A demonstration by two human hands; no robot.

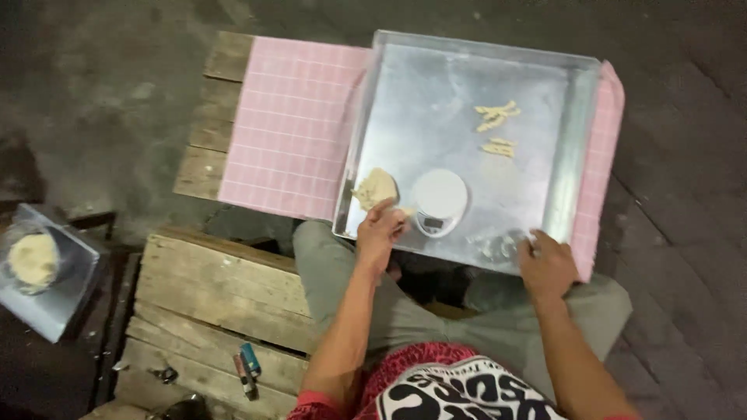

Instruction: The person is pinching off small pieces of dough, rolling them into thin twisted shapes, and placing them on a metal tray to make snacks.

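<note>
On the dark ground in front of the seated person stands a low wooden tabletop (pixel 204 155) covered by a pink checked cloth (pixel 292 124). A large square metal tray (pixel 436 101) rests on the cloth and takes up its right half, its near edge lying over the person's knees.

Inside the tray, near the front edge, sits a small round white scale (pixel 440 198). Just to its left lies a flat lump of pale dough (pixel 375 187). Toward the far right of the tray lie two small groups of shaped dough strips (pixel 496 117) — well apart from the scale.

The left hand (pixel 380 229) is at the front left edge of the tray, fingers curled and pinched on a small bit of dough (pixel 405 211) just beside the lump and the scale. The right hand (pixel 547 264) rests on the front right rim of the tray, fingers bent over the edge — gripping it.

To the left, a wooden pallet (pixel 218 288) carries two lighters (pixel 247 369). Farther left, a second metal tray (pixel 54 303) holds a bowl of dough (pixel 33 260).
</note>
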